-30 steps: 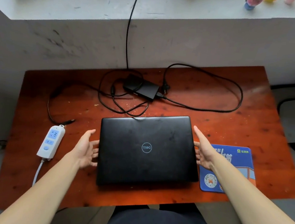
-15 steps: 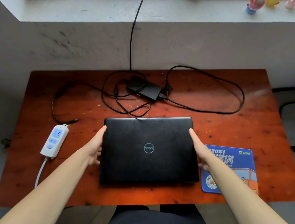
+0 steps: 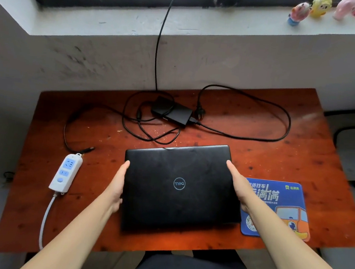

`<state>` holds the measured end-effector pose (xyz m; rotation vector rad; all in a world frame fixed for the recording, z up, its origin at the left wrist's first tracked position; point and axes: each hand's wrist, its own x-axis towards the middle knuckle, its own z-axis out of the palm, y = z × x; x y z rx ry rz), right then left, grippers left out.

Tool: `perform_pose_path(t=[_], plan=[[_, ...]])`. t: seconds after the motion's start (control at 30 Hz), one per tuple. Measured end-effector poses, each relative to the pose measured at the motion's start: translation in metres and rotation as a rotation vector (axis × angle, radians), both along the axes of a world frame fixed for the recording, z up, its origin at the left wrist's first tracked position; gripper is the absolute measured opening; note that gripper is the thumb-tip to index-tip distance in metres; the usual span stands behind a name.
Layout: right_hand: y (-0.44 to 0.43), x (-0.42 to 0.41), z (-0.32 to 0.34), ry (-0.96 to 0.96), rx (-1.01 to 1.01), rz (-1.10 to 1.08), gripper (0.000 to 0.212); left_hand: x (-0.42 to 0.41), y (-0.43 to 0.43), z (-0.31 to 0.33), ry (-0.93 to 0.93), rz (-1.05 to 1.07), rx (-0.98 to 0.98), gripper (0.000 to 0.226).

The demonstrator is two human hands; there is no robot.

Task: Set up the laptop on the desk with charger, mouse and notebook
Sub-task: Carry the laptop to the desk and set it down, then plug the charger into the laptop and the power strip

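- Now both hands, left hand (image 3: 117,184) and right hand (image 3: 237,184), clasp the closed Dell laptop (image 3: 178,187) by its sides on the desk (image 3: 299,144).
- Charger (image 3: 174,113) lies unplugged; no mouse or notebook visible.

Red-brown desk (image 3: 298,148) with laptop (image 3: 178,187), charger (image 3: 173,113), power strip (image 3: 65,172), mouse pad (image 3: 283,208).

**What I can't make out from here**

My left hand (image 3: 118,185) and right hand (image 3: 239,189) press the laptop (image 3: 178,187) edges, so I can't see the fingers underneath. My right forearm covers part of the mouse pad (image 3: 281,208). The power strip (image 3: 65,172) cord leaves the desk (image 3: 298,148) edge. The figurines (image 3: 316,7) are cropped above.
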<state>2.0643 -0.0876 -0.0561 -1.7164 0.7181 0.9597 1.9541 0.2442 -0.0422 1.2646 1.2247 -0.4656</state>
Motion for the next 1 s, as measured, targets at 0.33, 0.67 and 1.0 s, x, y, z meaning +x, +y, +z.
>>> perform_pose_path(t=[0.33,0.67,1.0], plan=[[0.004,0.04,-0.002,-0.331,-0.186,0.204,0.055,0.019,0.009,0.031,-0.149,0.05,0.149,0.072],[0.122,0.059,0.002,-0.445,0.155,0.373,0.02,-0.018,0.056,0.042,-0.084,-0.381,0.725,0.065],[0.208,-0.012,-0.013,-0.646,-0.128,0.867,0.067,-0.018,0.152,0.001,-0.043,-0.893,1.01,0.067]])
